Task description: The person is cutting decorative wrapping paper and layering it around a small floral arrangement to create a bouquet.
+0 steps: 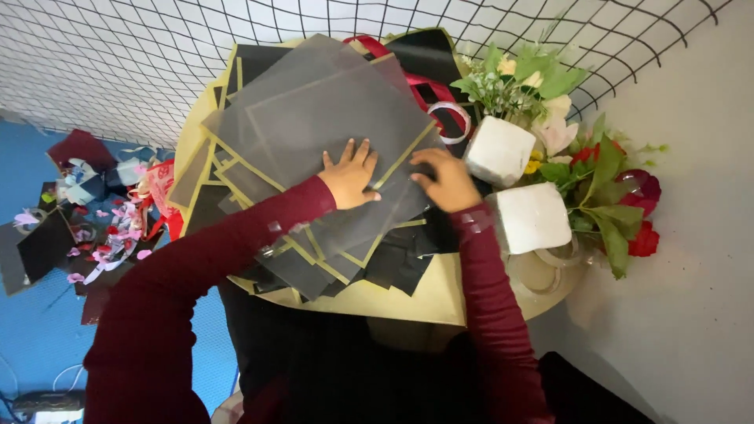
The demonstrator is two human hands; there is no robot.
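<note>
Maroon sleeves lead up from the near edge to a fan of thin grey and black sheets with gold borders, spread over a round gold desk. The left hand is laid flat and open on the sheets' near middle, fingers spread; the right hand is curled at their right edge, apparently pinching a corner. The sheets are judged light, flexible and slippery on one another, best taken at a free corner while the pile is pressed down. Right of the sheets, two white foam blocks and artificial flowers are seen; beyond the sheets, a wire grid.
</note>
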